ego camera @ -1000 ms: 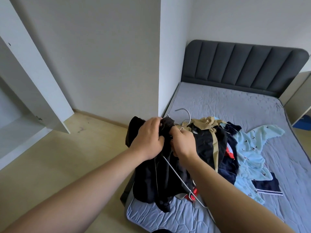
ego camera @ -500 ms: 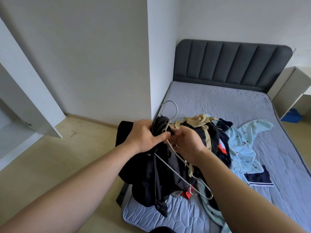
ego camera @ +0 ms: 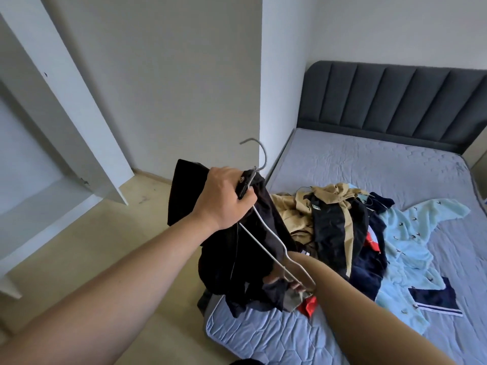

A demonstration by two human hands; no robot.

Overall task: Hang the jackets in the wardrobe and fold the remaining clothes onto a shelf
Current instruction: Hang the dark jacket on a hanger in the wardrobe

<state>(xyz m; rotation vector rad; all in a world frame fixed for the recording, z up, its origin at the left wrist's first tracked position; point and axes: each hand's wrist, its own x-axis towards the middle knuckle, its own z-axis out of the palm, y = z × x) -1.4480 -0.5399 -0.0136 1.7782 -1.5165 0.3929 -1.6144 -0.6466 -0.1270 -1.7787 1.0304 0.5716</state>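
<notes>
- Our left hand (ego camera: 226,198) grips the collar of a black fabric jacket (ego camera: 237,256) together with the neck of a thin grey-white wire hanger (ego camera: 264,158). The fingers are curled tight around both.
- The hanger's hook stands up above the fist. One wire arm slants down to the right, across the front of the jacket.
- The jacket hangs from that fist above the near corner of the bed, and its lower folds touch the grey-blue quilted mattress (ego camera: 342,164).
- Our right hand (ego camera: 291,272) reaches in under the jacket at the hanger's lower end. Cloth hides most of it, so we cannot tell how its fingers lie.
- Just right of the jacket, a heap of clothes lies on the mattress, with a tan-and-black garment (ego camera: 332,222) on top.
- Beside the heap lie a pale blue garment with small dark marks (ego camera: 411,241) and a navy piece with a white stripe (ego camera: 434,299).
- A dark grey padded headboard (ego camera: 390,101) stands at the far end of the bed.
- The white wardrobe (ego camera: 79,114) stands open on the left, well apart from the jacket, with the pale wooden floor (ego camera: 131,246) between them.
</notes>
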